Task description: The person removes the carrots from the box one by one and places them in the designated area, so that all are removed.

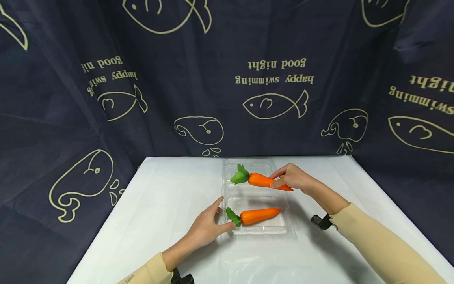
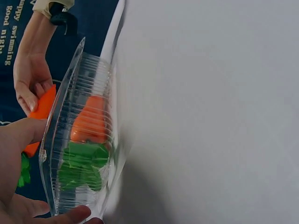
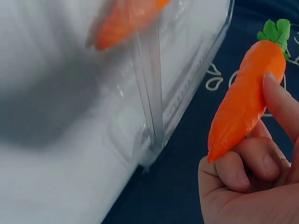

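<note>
A clear plastic box [image 1: 288,221] lies opened flat on the table, one half behind the other. In its near half rests an orange toy carrot [image 1: 260,215] with green leaves, also seen through the ribbed wall in the left wrist view. My right hand [image 1: 291,178] pinches a second toy carrot [image 1: 259,180] near its tapered end, thumb against fingers, raised over the far half with the leaves pointing left. My left hand [image 1: 209,224] is spread at the near half's left end, thumb by the front corner, other fingers along the left side [image 2: 77,213].
A white-covered table [image 1: 170,185] spreads around the box. Behind and beside it hangs a dark blue curtain [image 1: 220,79] with fish and whale drawings. Dark wrist devices sit below each hand, the right one [image 1: 320,221] beside the sleeve.
</note>
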Available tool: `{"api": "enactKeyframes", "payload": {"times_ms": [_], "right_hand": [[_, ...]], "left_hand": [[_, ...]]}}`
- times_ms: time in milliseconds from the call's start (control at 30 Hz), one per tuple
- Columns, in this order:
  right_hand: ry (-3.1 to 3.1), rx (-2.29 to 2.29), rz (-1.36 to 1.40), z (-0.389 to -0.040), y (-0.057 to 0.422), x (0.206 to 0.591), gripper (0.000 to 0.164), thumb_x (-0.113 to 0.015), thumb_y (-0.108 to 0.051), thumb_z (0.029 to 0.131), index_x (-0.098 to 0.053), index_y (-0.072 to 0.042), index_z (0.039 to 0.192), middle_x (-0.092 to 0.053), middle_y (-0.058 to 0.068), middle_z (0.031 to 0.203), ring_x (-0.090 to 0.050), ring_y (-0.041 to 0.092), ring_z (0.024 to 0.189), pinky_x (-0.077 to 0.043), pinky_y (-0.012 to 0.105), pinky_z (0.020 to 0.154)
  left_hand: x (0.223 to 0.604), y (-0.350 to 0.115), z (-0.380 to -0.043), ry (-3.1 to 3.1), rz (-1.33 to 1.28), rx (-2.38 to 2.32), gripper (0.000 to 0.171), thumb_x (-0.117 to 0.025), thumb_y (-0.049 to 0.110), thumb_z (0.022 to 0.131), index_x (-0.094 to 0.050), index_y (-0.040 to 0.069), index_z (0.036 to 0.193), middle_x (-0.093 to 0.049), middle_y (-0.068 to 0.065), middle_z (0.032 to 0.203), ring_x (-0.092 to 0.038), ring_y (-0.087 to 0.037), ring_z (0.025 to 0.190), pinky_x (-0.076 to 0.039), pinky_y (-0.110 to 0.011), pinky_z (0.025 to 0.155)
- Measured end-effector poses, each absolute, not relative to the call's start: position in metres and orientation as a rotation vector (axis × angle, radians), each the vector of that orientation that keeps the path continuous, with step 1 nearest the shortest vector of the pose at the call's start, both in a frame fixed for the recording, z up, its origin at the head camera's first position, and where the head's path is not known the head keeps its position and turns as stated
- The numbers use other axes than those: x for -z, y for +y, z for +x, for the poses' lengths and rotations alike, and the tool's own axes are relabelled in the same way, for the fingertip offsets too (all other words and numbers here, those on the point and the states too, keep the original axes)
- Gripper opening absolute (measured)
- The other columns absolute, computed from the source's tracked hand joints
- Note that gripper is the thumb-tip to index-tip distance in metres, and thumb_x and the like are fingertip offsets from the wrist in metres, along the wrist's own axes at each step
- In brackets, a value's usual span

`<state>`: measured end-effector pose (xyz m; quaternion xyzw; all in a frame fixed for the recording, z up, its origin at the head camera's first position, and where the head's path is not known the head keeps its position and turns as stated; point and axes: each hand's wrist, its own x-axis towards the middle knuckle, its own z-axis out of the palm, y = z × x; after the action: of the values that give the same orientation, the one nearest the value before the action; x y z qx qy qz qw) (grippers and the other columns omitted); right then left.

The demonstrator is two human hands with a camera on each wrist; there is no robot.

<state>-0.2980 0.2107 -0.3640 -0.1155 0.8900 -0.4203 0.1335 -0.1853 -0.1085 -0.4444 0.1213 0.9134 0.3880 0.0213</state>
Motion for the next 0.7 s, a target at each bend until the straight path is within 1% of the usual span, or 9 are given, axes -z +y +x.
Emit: {"api": "enactKeyframes", "payload": {"times_ms": [100, 200, 367, 500, 700], "right_hand": [[2.587, 1.234, -0.319, -0.300, 0.218, 0.359, 0.039, -0.084, -0.021, 0.079, -0.077, -0.005, 0.114, -0.075, 0.008, 0.103, -0.059, 0.019, 0.090, -0.048, 0.032, 0.077], [2.603, 1.247, -0.300, -0.301, 0.227, 0.355, 0.040, -0.084, -0.021, 0.080, -0.076, -0.004, 0.115, -0.075, 0.004, 0.097, -0.059, 0.016, 0.082, -0.047, 0.030, 0.070], [2.617, 1.286, -0.258, -0.305, 0.241, 0.354, 0.042, -0.083, -0.019, 0.080, -0.074, 0.000, 0.117, -0.075, 0.002, 0.088, -0.055, 0.015, 0.065, -0.043, 0.027, 0.057], [2.631, 1.293, -0.227, -0.309, 0.254, 0.352, 0.044, -0.083, -0.019, 0.081, -0.073, 0.001, 0.119, -0.073, 0.001, 0.084, -0.053, 0.015, 0.063, -0.042, 0.026, 0.055], [2.643, 1.288, -0.167, -0.314, 0.272, 0.352, 0.049, -0.082, -0.022, 0.083, -0.070, 0.002, 0.124, -0.072, 0.002, 0.083, -0.052, 0.015, 0.062, -0.041, 0.027, 0.055]], "left_hand": [[0.445, -0.108, -0.185, 2.834, 0.374, -1.195, 0.097, -0.078, 0.052, 0.082, -0.034, 0.010, 0.157, -0.064, -0.013, 0.128, -0.060, -0.029, 0.118, -0.047, -0.054, 0.101], [0.445, -0.108, -0.185, 2.839, 0.378, -1.188, 0.096, -0.078, 0.052, 0.082, -0.034, 0.010, 0.157, -0.065, -0.014, 0.128, -0.060, -0.030, 0.118, -0.047, -0.055, 0.101], [0.447, -0.109, -0.185, 2.837, 0.392, -1.185, 0.097, -0.078, 0.052, 0.082, -0.034, 0.010, 0.157, -0.064, -0.015, 0.128, -0.060, -0.030, 0.118, -0.047, -0.054, 0.101], [0.445, -0.110, -0.186, 2.836, 0.391, -1.179, 0.097, -0.078, 0.053, 0.082, -0.034, 0.010, 0.157, -0.065, -0.015, 0.127, -0.060, -0.030, 0.118, -0.047, -0.054, 0.100], [0.444, -0.110, -0.186, 2.835, 0.386, -1.174, 0.096, -0.077, 0.052, 0.082, -0.034, 0.011, 0.157, -0.064, -0.015, 0.128, -0.059, -0.031, 0.120, -0.047, -0.055, 0.101]]}}
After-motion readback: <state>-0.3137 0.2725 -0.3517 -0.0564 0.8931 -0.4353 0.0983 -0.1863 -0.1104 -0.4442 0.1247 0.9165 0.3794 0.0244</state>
